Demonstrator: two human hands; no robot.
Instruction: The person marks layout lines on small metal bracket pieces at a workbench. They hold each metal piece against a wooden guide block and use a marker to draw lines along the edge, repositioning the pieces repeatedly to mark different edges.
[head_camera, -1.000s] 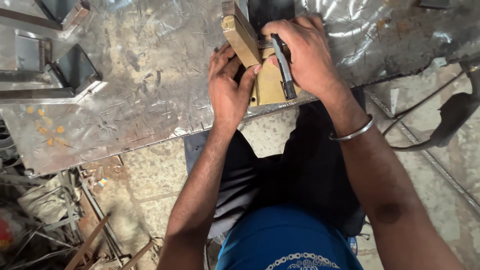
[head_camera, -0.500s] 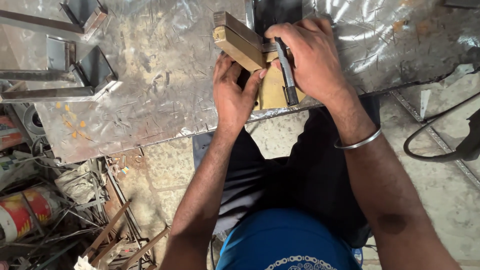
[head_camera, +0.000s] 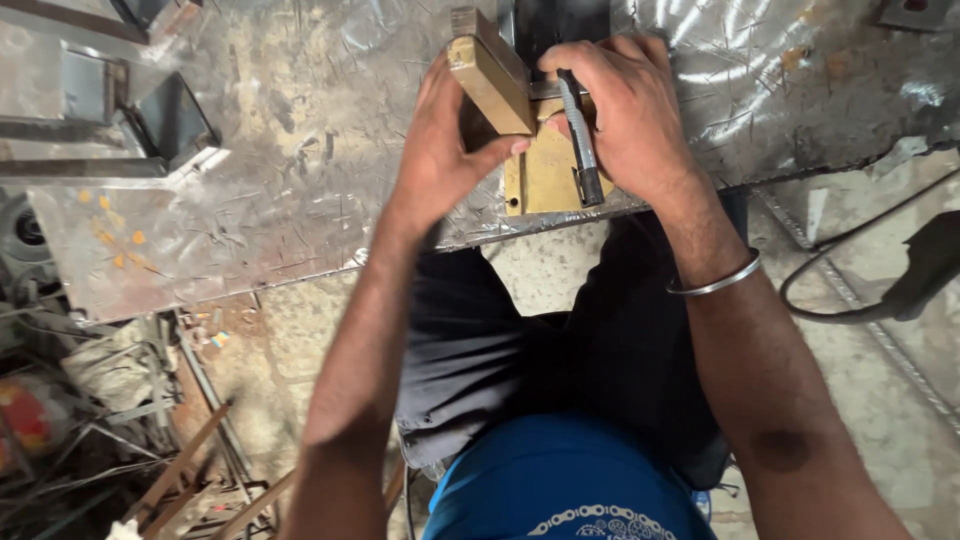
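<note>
A tan rectangular block (head_camera: 492, 80) was gripped by the left hand (head_camera: 440, 150), thumb pressed on its near end, above a brass-coloured plate (head_camera: 545, 178) at the scratched metal table (head_camera: 280, 190) edge; a dark ribbed rod (head_camera: 580, 140) was clamped in the right hand (head_camera: 625, 110)

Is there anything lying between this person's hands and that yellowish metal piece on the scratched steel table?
Nothing visible. The left hand grips the yellow rectangular metal bar directly; the right hand rests on the flat yellow metal plate, holding a dark ribbed rod across it.
</note>
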